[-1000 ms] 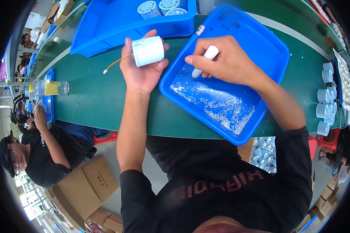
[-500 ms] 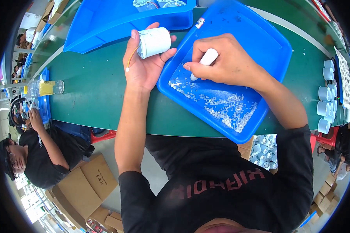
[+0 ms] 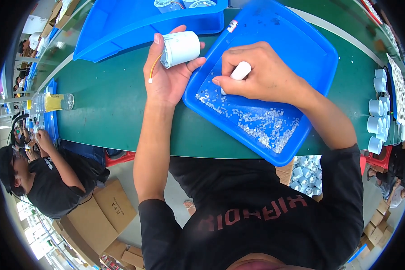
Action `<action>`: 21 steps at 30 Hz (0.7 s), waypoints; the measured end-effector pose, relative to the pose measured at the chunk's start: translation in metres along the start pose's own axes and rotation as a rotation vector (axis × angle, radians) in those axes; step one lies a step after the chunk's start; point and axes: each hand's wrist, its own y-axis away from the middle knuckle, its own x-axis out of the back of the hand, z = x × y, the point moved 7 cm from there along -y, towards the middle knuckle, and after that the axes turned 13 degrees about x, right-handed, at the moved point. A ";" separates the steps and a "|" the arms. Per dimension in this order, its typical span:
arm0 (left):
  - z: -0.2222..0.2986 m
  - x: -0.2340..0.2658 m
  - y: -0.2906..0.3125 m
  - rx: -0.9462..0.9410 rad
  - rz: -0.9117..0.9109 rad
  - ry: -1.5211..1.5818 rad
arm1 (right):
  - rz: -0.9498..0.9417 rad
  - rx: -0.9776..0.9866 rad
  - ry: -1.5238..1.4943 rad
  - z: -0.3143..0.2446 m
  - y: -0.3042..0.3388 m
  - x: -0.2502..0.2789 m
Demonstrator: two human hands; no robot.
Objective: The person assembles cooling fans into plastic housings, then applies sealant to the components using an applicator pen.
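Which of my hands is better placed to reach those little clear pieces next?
Probably the right hand: it's over the blue tray, holding a white pen-like tool close to the small clear pieces. The left hand is mostly beside the tray, occupied with a white cylinder.

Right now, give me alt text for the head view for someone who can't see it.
A person's left hand holds a white cylinder with a thin cable while the right hand grips a white pen-shaped tool over a blue tray of small translucent pieces. The tray lies on a green table near a blue bin holding similar cylinders.
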 end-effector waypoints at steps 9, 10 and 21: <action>0.000 0.000 0.001 0.001 0.013 -0.013 | 0.065 -0.031 -0.037 0.003 0.001 0.004; 0.000 0.000 0.001 -0.002 0.010 -0.014 | 0.052 -0.048 -0.038 0.004 0.001 0.004; 0.001 0.001 0.002 -0.006 0.012 -0.009 | -0.018 -0.226 0.099 0.014 0.001 0.021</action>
